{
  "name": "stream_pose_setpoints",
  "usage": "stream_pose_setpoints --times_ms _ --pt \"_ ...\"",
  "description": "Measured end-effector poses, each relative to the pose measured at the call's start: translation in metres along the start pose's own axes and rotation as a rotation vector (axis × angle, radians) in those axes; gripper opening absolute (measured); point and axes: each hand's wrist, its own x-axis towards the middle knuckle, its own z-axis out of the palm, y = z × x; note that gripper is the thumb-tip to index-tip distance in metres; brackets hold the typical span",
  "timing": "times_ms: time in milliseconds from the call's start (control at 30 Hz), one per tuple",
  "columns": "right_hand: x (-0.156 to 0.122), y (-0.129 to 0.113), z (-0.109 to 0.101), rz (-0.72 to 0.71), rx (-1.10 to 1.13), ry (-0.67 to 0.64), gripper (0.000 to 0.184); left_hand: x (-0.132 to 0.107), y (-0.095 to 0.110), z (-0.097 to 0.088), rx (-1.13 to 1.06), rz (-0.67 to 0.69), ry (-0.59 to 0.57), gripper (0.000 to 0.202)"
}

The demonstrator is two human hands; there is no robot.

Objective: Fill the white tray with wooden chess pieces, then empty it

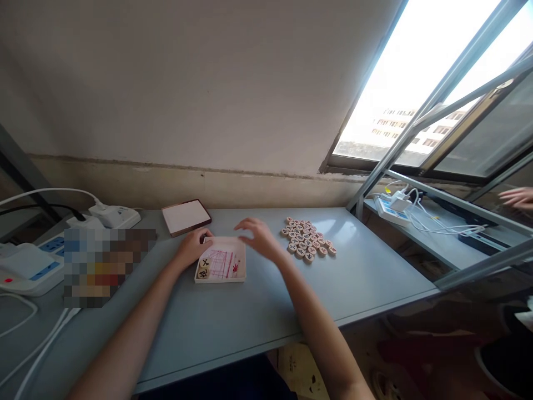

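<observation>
A shallow white box [225, 279] lies open on the desk. Two round wooden Chinese chess pieces [204, 268] sit at its left side, and pink and red pen marks cover its inside. My left hand [192, 249] is closed at the box's far left corner, thumb and fingers curled about the rim. Over the far right corner hovers my right hand [260, 239], its fingers apart and nothing visible in them. A cluster of several more Chinese chess pieces [306, 239] lies to the right of it. Behind my left hand rests the box lid [186, 215], pale inside up.
Power strips [45, 250] with plugs and white cables occupy the desk's left side, beside a blurred-out flat item [108, 266]. A metal frame post [375, 186] stands at the right. Beyond it, another desk holds a power strip [393, 210]; another person's hand [518, 197] shows at the far right.
</observation>
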Motion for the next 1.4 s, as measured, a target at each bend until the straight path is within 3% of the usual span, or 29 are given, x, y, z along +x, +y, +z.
stream_pose_setpoints --times_ms 100,200,333,467,633,867,1067,1167,1267,1400 --pt "0.009 -0.039 0.033 -0.232 0.110 -0.196 0.024 0.000 0.000 0.001 0.006 0.001 -0.002 0.023" --pt "0.007 -0.056 0.053 -0.238 0.166 -0.247 0.021 0.001 -0.002 0.002 0.020 0.002 0.000 0.022" --pt "0.004 -0.054 0.055 -0.226 0.153 -0.220 0.015 0.002 -0.006 0.002 0.008 0.020 -0.013 0.024" --pt "0.006 -0.040 0.037 -0.132 0.144 -0.142 0.023 0.002 -0.007 0.002 -0.015 0.012 -0.024 0.025" --pt "-0.001 0.002 -0.004 0.138 0.129 -0.029 0.019 0.001 -0.003 0.000 -0.002 0.002 -0.029 0.021" --pt "-0.030 0.046 -0.037 0.460 -0.310 -0.156 0.014 0.001 -0.004 0.000 0.004 -0.016 -0.039 0.019" --pt "-0.044 0.059 -0.054 0.556 -0.370 -0.188 0.014 0.001 -0.005 0.001 0.014 -0.006 -0.021 0.019" --pt "-0.034 0.048 -0.053 0.462 -0.260 -0.163 0.019 0.001 -0.003 0.000 0.013 0.006 -0.021 0.019" --pt "-0.014 0.015 -0.029 0.177 0.056 -0.072 0.023 0.001 -0.002 0.000 0.014 0.016 -0.020 0.019" --pt "0.005 -0.037 0.022 -0.182 0.221 -0.241 0.037 0.001 0.000 0.000 0.021 0.015 -0.006 0.020"
